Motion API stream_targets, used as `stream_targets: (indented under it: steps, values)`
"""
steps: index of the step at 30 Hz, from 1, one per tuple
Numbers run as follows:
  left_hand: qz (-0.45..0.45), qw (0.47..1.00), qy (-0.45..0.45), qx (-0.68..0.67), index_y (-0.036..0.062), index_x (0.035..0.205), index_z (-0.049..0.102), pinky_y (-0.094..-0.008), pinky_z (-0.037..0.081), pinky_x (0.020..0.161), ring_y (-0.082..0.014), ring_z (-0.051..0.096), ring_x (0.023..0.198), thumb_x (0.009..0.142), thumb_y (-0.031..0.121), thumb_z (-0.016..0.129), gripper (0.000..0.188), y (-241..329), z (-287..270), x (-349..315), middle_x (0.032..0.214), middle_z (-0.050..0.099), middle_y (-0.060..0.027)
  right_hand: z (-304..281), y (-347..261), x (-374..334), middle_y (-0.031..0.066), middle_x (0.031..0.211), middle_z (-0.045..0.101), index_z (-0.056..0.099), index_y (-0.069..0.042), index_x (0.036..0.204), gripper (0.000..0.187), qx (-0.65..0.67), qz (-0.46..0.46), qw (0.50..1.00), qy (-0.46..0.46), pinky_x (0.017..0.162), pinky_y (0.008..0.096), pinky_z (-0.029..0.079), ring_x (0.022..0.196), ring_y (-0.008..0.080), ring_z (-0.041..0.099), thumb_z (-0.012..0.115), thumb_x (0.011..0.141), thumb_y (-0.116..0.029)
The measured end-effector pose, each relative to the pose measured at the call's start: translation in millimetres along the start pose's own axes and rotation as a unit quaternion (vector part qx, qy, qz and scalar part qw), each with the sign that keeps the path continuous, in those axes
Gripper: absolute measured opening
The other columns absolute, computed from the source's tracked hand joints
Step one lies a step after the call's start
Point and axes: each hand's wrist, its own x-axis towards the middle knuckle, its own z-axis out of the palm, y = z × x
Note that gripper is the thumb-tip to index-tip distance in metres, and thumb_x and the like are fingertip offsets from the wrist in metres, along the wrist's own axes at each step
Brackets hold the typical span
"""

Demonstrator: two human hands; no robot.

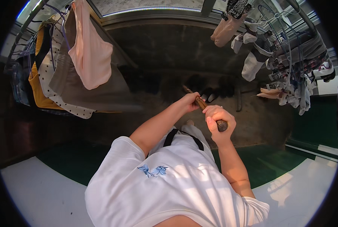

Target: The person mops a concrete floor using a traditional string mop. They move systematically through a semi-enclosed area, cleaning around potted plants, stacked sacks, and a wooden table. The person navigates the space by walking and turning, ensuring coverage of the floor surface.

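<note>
Both of my hands grip a brown wooden pole that slants down and away toward the floor. My left hand is closed around it lower down, farther from me. Higher up, my right hand wraps the pole near its rounded dark top end, which sticks out beside the thumb. Past my left hand only a short length of the pole shows before it fades into the dim floor area. Whatever is at its lower end cannot be made out.
On the left hang clothes, including a pink garment and a polka-dot one. Socks hang on a clip rack at the right. Dark shoes stand on the brown floor ahead. A window frame runs across the far side.
</note>
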Motion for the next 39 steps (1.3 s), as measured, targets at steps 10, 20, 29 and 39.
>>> stream_targets:
  steps: [10, 20, 29, 39]
  values:
    - [-0.02, 0.999, -0.037, -0.007, 0.0019, 0.075, 0.048, -0.0317, 0.054, 0.071, -0.0215, 0.061, 0.072, 0.077, 0.008, 0.055, 0.01, -1.3, -41.7, 60.4, 0.076, 0.057, -0.0109, 18.2, -7.8, -30.0, 0.0062, 0.053, 0.044, 0.039, -0.003, 0.063, 0.019, -0.046, 0.043, 0.975, 0.211, 0.059, 0.0367, 0.045, 0.049, 0.0153, 0.041, 0.045, 0.081, 0.0]
    - [-0.11, 0.993, 0.052, -0.007, 0.0021, 0.083, 0.047, -0.0369, 0.055, 0.073, -0.0218, 0.057, 0.08, 0.077, 0.011, 0.056, 0.014, -60.8, -69.6, 56.0, 0.087, 0.051, -0.0097, -30.7, -4.3, -35.7, 0.007, 0.049, 0.038, 0.035, -0.004, 0.057, 0.024, 0.017, 0.16, 0.934, 0.318, 0.056, 0.0346, 0.041, 0.046, 0.0158, 0.037, 0.043, 0.079, -0.001]
    - [-0.13, 0.98, 0.15, -0.015, 0.0002, 0.089, 0.05, -0.0347, 0.052, 0.08, -0.023, 0.057, 0.085, 0.081, 0.012, 0.056, 0.016, -74.1, -133.0, 47.1, 0.091, 0.054, -0.01, -47.5, 31.8, -67.5, 0.007, 0.047, 0.039, 0.036, -0.004, 0.055, 0.026, 0.057, 0.258, 0.898, 0.352, 0.058, 0.0353, 0.044, 0.044, 0.0164, 0.04, 0.044, 0.079, -0.006]
    - [-0.317, 0.911, 0.196, 0.177, -0.002, 0.102, 0.05, -0.036, 0.056, 0.071, -0.0263, 0.06, 0.083, 0.091, 0.02, 0.045, 0.026, -132.2, -77.4, 94.9, 0.094, 0.057, -0.0131, -140.3, 45.6, -144.2, 0.0076, 0.045, 0.039, 0.038, -0.004, 0.054, 0.038, 0.14, 0.204, 0.832, 0.497, 0.052, 0.0329, 0.041, 0.04, 0.0162, 0.038, 0.039, 0.086, -0.024]
